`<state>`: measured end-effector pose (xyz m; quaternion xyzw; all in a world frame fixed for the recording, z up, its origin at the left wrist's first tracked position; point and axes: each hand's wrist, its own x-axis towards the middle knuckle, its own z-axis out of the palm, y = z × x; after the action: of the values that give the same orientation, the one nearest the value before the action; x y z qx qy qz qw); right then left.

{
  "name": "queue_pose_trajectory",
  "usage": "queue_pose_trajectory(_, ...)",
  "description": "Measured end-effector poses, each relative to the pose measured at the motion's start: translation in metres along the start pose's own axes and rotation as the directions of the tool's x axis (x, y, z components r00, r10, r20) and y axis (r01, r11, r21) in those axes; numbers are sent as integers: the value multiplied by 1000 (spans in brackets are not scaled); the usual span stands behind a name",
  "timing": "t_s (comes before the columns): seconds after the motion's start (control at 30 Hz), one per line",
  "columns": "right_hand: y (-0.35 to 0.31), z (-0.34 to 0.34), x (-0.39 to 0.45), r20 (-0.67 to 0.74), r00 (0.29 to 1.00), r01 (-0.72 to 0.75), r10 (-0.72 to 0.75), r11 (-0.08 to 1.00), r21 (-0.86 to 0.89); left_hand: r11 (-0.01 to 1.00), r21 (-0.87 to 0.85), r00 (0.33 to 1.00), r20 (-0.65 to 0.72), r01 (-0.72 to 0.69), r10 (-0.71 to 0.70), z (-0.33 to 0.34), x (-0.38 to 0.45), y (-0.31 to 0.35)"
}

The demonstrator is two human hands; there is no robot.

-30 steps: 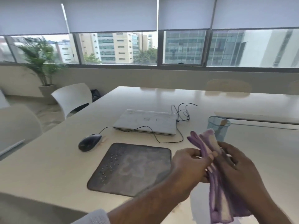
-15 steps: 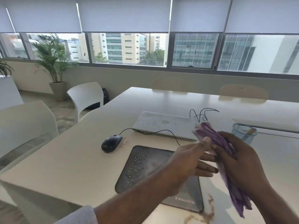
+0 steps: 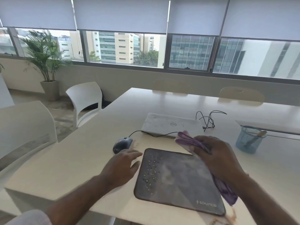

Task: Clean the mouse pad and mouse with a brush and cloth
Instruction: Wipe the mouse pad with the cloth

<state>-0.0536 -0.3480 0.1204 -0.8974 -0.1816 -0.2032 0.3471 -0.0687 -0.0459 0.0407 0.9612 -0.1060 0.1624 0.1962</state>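
Two hands over surface near front edge. Right hand (image 3: 215, 157) grips bunched purple cloth (image 3: 190, 141) above mouse pad (image 3: 177, 181), likely for wiping. Left hand (image 3: 121, 168), fingers spread, empty, nears mouse (image 3: 122, 144) off pad's far-left corner.

One mouse pad (image 3: 177, 181) between the hands; one mouse (image 3: 122, 144) beyond the left; one cloth (image 3: 194, 143) in the right; one laptop (image 3: 170, 125); one mesh cup (image 3: 249, 138); four chairs.

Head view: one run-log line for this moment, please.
right hand grips cloth above pad | left hand open, between mouse and pad | crumbs on pad
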Motion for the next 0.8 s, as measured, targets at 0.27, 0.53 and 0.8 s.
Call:
queue_pose_trajectory(0.27, -4, 46, 8, 109, 993, 62, -50, 992, -109, 998, 69, 994, 113, 1, -9, 22, -7, -8)
queue_pose_trajectory(0.53, 1, 80, 6, 156, 988, 26, 11, 972, -235, 997, 79, 971, 239, 1, -20, 25, -4, -13)
queue_pose_trajectory(0.8, 9, 102, 0, 341, 939, 78, 33, 949, -306, 997, 79, 970, 243, -6, -13, 27, -4, -13)
